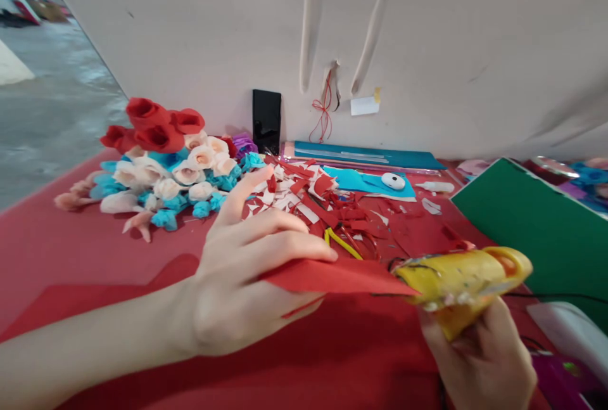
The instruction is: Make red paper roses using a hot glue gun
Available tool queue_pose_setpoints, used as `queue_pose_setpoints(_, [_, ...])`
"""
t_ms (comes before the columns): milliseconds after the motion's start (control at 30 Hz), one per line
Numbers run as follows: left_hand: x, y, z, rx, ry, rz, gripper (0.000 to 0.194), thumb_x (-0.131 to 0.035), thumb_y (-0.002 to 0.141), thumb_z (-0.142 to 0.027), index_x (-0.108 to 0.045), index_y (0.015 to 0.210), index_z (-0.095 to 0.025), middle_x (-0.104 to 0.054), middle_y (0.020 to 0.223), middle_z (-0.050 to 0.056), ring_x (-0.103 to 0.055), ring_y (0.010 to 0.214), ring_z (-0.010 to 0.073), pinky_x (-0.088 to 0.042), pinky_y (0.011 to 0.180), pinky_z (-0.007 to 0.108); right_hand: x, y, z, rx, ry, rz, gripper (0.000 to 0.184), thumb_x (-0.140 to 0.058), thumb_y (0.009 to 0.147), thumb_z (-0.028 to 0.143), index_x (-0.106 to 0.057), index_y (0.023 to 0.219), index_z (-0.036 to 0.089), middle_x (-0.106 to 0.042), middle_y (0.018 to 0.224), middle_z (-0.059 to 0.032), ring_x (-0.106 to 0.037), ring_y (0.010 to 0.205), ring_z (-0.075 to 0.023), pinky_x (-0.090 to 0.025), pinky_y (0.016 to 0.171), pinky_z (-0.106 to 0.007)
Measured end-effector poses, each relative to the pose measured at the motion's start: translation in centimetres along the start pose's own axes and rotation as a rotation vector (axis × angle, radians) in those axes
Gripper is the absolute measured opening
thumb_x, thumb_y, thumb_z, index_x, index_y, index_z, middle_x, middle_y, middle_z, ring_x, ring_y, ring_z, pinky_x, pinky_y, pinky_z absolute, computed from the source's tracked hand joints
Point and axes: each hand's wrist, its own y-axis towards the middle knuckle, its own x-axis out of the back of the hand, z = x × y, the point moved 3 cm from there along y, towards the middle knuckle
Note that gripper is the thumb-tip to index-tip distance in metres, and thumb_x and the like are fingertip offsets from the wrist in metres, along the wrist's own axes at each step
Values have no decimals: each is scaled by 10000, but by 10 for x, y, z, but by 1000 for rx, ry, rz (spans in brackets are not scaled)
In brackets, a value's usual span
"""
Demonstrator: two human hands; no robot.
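The left hand (237, 277)'s grip is clamped on the red paper (339, 277) above the worktop (28, 239); the right hand (479, 346)'s grip is clamped on the yellow glue gun (456, 277), its nozzle end at the paper's right tip; paper flowers (161, 163) lie left of the scraps (304, 194).

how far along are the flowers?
Looks done: the flower pile, blooms shaped. In progress: left hand holds red paper; right hand has a yellow tool up at its edge. Remaining: at least that piece, not yet a bloom. Total needed: can't tell.
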Motion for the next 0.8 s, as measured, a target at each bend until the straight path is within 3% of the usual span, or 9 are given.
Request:
queue_pose_setpoints(133, [0, 0, 2, -29, 11, 2, 134, -591, 773, -168, -579, 640, -184, -713, 757, -30, -639, 712, 121, -149, 1084, 574, -2, 0, 0, 22, -1, 16, 244, -602, 707, 381, -409, 695, 233, -423, 489, 47, -386, 375, -109, -361, 353, -235])
queue_pose_setpoints(333, [-2, 0, 2, -22, 19, 49, 83, -598, 764, -162, -585, 684, -184, -707, 749, -24, -640, 709, 115, -310, 1037, 528, -2, 1, 0, 52, -67, -10, 250, -590, 716, 409, -432, 689, 216, -450, 511, 40, -419, 382, -105, -367, 355, -226])
queue_pose_setpoints(567, [0, -2, 3, 2, 18, 30, 108, -584, 776, -171, -576, 669, -184, -699, 748, -18, -637, 730, 120, -338, 1034, 500, 0, 2, 0, 63, -123, -54, 264, -581, 734, 409, -413, 673, 214, -414, 498, 50, -392, 367, -95, -358, 363, -228])
queue_pose_setpoints(800, [-3, 2, 3, -36, 4, 34, 83, -636, 719, -139, -585, 669, -182, -695, 757, -12, -636, 720, 123, -526, 838, 399, 2, 0, -5, 27, -137, -40, 262, -573, 741, 409, -396, 695, 222, -383, 457, 57, -369, 345, -113, -338, 363, -254])
